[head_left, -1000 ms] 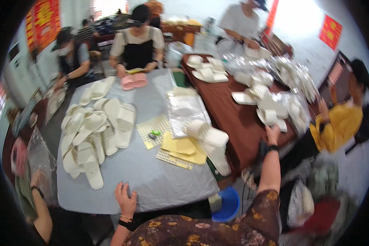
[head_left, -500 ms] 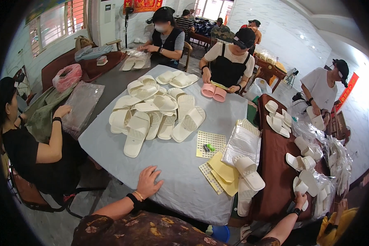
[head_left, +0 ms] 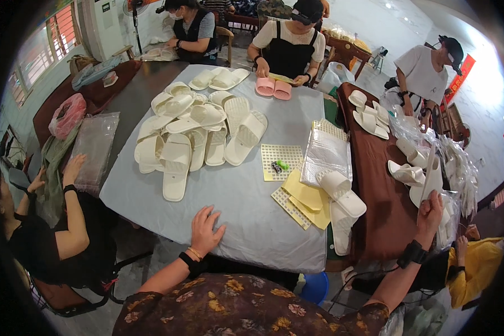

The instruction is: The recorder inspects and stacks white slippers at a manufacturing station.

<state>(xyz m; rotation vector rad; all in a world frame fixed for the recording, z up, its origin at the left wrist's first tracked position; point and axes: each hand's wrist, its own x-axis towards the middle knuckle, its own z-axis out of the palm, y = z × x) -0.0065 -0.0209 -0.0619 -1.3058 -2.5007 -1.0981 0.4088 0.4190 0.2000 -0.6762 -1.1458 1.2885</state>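
At the near edge of the grey-covered table, the left hand lies flat with fingers spread, palm down on the cloth and holding nothing. The right hand is raised well to the right, over the brown table, closed about the lower end of a white slipper held upright — a full grasp, though the fingertips are hidden behind it.

As a judgement of progress: packing appears well under way but far from finished. A loose heap of white slippers covers the middle of the grey table, none of it bagged as far as can be seen, while a mass of clear-bagged slippers lies along the right of the brown table, just beyond the held one. Much therefore seems left to do.

Between the two hands sit yellow sheets, perforated white insoles with a small green object on them, a stack of clear plastic bags, and a pair of slippers overhanging the table's corner — these crowd the path between heap and right hand. Other people work around the tables; one at the far side handles a pink pair. A person's arm rests at the left edge beside a clear bag.
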